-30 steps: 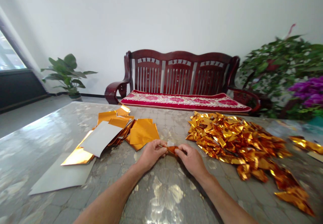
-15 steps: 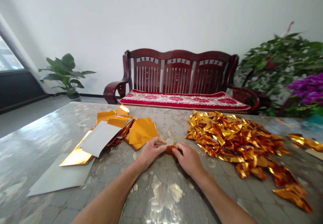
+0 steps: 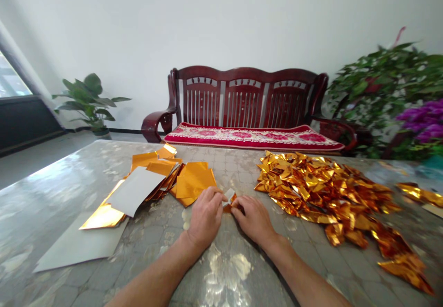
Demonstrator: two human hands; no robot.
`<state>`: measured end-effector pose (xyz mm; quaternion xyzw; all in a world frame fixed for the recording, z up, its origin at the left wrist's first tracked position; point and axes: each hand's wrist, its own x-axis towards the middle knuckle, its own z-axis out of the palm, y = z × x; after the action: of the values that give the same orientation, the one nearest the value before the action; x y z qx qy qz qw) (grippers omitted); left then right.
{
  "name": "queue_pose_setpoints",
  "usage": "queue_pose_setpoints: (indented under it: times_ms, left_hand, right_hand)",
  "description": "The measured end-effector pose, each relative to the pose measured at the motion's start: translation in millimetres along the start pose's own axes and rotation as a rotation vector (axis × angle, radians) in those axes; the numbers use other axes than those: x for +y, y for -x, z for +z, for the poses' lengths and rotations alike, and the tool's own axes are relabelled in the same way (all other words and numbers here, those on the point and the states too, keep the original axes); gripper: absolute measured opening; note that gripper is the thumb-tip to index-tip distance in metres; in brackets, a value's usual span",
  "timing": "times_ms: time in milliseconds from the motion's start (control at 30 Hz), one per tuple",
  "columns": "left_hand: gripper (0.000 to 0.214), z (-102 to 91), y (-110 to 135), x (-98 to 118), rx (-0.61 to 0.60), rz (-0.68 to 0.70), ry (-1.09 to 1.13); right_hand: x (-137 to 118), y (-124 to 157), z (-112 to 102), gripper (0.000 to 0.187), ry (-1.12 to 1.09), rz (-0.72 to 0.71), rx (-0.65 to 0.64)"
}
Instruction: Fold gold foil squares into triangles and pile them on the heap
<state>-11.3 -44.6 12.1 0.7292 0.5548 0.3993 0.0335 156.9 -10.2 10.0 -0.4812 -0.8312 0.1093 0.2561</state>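
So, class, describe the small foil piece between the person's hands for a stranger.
On the table before the wooden bench, a crumpled gold foil heap lies right and flat foil sheets left. Between them, the left hand and right hand pinch a small folded foil piece, the only one held, with white showing.

The left hand (image 3: 206, 217) and right hand (image 3: 252, 219) can pass forward along the tabletop (image 3: 235, 173) — between stacked foil sheets (image 3: 194, 184) and crumpled foil (image 3: 321, 191).

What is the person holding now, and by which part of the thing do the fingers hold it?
The left hand and right hand pinch a small folded piece of gold foil between them, by its opposite sides; the exact contact is partly hidden.
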Motion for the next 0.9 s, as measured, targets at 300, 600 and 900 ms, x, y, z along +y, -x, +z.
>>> queue_pose_setpoints:
  times_ms: [300,600,900]
  left_hand:
    - [0.036,8.4,12.0,17.4,-0.36,0.107,-0.277]
    - [0.023,6.2,9.3,26.6,-0.463,0.134,-0.476]
    - [0.031,6.4,10.0,28.0,-0.514,0.084,-0.438]
  right_hand:
    - [-0.9,-2.3,-4.1,0.01,-0.058,0.068,-0.014]
    - [34.1,-11.0,-5.4,0.018,-0.384,0.193,0.171]
    - [41.9,-10.1,-6.7,0.037,-0.033,-0.081,0.06]
